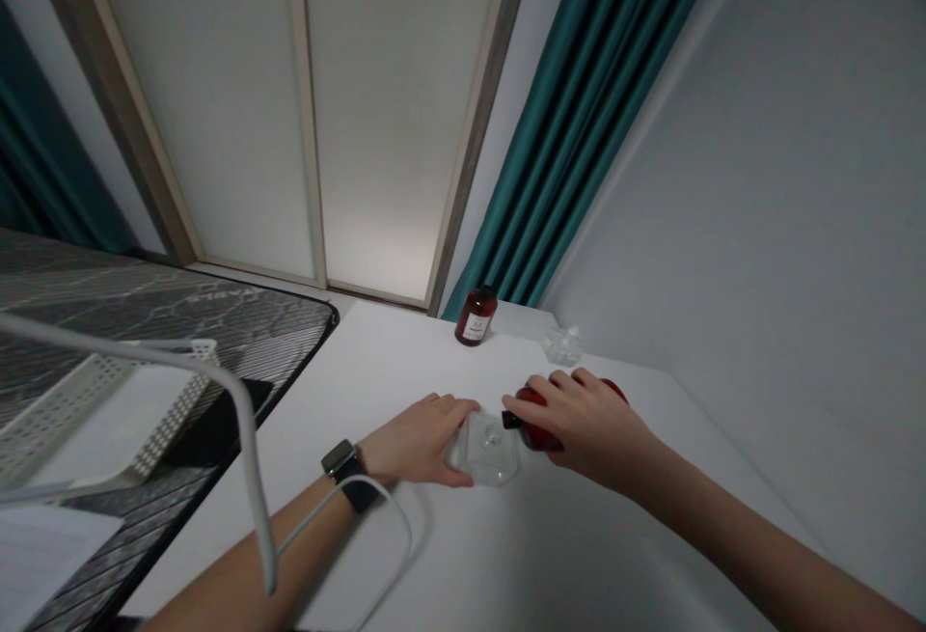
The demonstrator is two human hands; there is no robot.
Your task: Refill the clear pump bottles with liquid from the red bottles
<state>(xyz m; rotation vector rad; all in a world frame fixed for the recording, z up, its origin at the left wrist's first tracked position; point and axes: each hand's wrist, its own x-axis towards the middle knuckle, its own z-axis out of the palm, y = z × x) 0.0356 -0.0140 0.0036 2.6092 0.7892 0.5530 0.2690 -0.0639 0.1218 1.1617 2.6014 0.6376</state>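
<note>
On the white table [593,555] my left hand [416,439] curls round the left side of a clear, wide glass bottle [488,447] and holds it. My right hand [589,425] grips a dark red bottle [539,425] lying tipped on its side, its dark neck pointing left at the top of the clear bottle. A black smartwatch [341,463] is on my left wrist.
A second red-brown bottle with a white label [476,316] stands upright at the table's back edge. A small clear glass piece [562,345] lies behind my right hand. A white perforated tray [94,410] rests on the mattress at left. A white cable [250,478] crosses my left arm.
</note>
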